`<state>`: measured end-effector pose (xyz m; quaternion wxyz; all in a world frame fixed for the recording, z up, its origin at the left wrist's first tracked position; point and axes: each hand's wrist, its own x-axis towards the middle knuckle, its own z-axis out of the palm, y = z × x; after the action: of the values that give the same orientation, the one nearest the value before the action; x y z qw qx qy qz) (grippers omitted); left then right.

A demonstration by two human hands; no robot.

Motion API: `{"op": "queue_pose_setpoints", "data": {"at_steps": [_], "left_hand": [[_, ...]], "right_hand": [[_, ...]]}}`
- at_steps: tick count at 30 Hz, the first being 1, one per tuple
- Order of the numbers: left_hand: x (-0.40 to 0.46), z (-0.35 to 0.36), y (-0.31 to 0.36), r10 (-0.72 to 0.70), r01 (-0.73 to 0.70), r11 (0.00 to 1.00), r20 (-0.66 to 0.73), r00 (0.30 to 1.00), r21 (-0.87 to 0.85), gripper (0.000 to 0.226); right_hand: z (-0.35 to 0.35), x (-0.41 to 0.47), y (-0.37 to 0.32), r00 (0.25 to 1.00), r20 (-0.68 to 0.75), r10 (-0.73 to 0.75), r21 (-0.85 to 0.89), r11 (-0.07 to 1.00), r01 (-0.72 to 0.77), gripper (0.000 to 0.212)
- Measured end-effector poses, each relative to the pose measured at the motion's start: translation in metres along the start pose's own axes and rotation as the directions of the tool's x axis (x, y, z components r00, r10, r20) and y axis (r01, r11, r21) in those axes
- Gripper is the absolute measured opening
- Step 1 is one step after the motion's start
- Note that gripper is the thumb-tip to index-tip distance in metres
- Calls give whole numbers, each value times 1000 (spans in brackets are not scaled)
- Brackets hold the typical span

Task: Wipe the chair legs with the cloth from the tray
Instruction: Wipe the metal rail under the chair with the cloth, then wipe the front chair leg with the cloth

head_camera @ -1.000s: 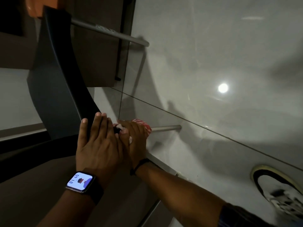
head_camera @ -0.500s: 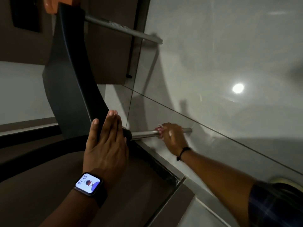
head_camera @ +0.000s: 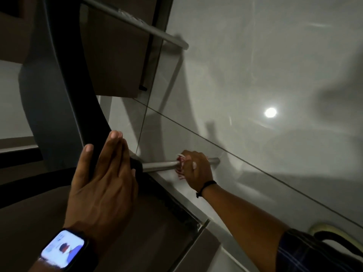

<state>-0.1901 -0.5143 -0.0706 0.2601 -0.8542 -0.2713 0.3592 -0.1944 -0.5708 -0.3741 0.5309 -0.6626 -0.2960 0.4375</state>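
Home interior: glossy floor tiles [head_camera: 255,65], chair [head_camera: 59,95]

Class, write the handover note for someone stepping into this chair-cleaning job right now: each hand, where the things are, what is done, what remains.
Left hand: open, flat against the dark chair seat, bracing the tipped chair.
Right hand: closed around the red-and-white cloth, which is wrapped on the lower metal chair leg, near its free end.
Done: wiping of this leg is under way; how much of it is clean cannot be told.
Left: finish this leg, then the upper chair leg and any out of view. The tray is not visible.
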Motion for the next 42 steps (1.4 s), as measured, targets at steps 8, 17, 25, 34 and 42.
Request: {"op": "queue_pose_setpoints", "data": {"at_steps": [8,17,25,34,42], "left_hand": [[-3,2,0,13,-13,1000,20,1000,16,65],[12,-39,-4,-46,70,989,177,983,-133,64],[87,-179,-91,-173,172,949,21,985,-266,72],[171,-256,-198,-223,195,911,-38,974,-363,72],[254,-167,-234,-151,167,902,70,986,-397,69]], "right_hand": [[-5,-5,62,913,80,400,64,912,-405,44],[-31,-18,-123,918,21,395,676,671,-305,27],[-180,99,-309,835,-222,504,753,632,-181,29],[-235,226,-445,917,-342,208,493,870,-14,28],[-165,299,-384,951,-238,200,342,933,-110,21]]}}
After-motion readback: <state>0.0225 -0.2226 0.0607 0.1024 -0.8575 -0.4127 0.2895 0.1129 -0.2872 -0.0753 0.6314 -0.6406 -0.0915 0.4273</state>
